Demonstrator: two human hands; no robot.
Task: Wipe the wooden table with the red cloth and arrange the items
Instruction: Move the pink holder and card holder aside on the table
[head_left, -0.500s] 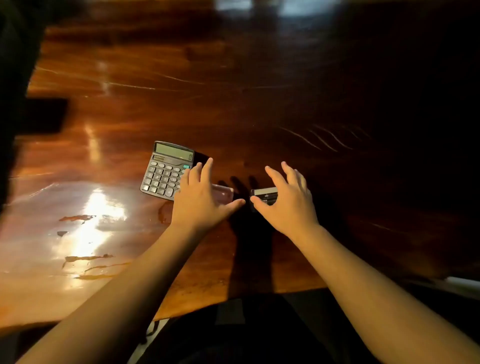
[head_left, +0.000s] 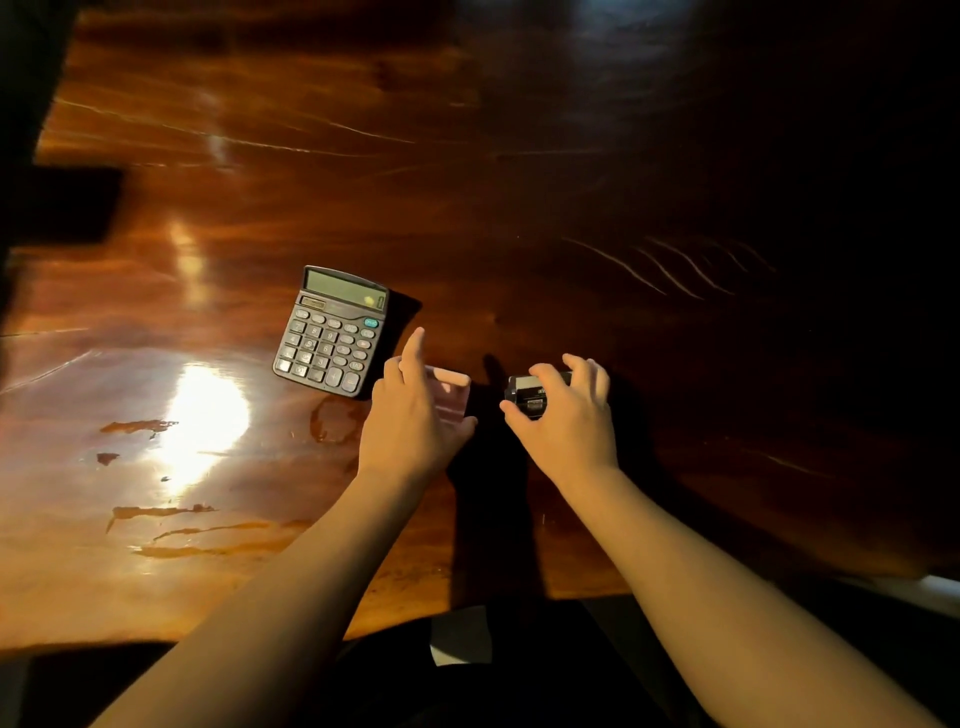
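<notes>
The glossy reddish-brown wooden surface (head_left: 519, 197) looked as if the wiping was largely over: damp streaks and a broad wet sheen lay to the left of the left hand, and the red cloth was nowhere in view, so where it had been put could not be told. The work in hand seemed to be the arranging. The left hand (head_left: 413, 415) was spread over a small pale pink translucent rectangular piece (head_left: 451, 392), fingers apart and forefinger lifted, thumb near its lower corner; whether it actually gripped the piece could not be told. The right hand (head_left: 569, 421) was curled over a small black boxy gadget with a light panel (head_left: 527, 395), thumb at its near side and fingers over its top, apparently clasping it, though it may only have been resting there. A grey desk calculator with dark keys (head_left: 332, 332) lay flat and slightly askew just beyond and to the left of the left hand, untouched. By this reading, lining up the three items remained, and any last wipe could not be ruled out.
</notes>
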